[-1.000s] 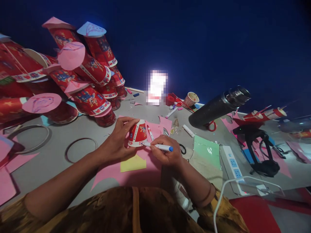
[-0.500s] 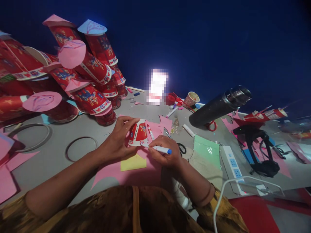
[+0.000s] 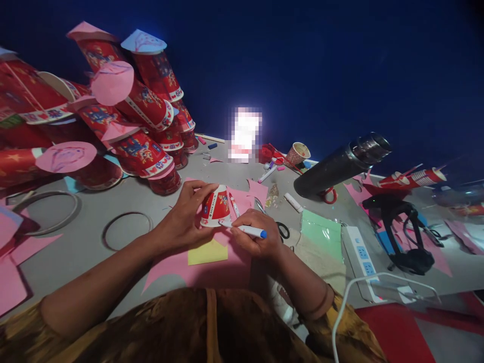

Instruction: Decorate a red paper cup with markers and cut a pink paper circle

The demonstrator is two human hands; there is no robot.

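My left hand (image 3: 185, 219) is closed around an upside-down red paper cup (image 3: 215, 206) that stands on a pink paper sheet (image 3: 212, 267). My right hand (image 3: 257, 234) grips a white marker with a blue cap (image 3: 251, 231), its tip at the cup's rim on the right side. A yellow paper piece (image 3: 207, 253) lies on the pink sheet just below the cup. Another red pen (image 3: 234, 205) lies right behind the cup.
A pile of red cups with pink and blue paper discs (image 3: 113, 121) fills the left. Scissors (image 3: 282, 231), a green sheet (image 3: 322, 233), a white power strip (image 3: 361, 254), a black flask (image 3: 340, 166) and a black stand (image 3: 404, 237) lie to the right. Two rings (image 3: 126, 229) lie left.
My right hand with the marker has crept slightly up and left along the cup's rim. The left hand and cup have barely moved.
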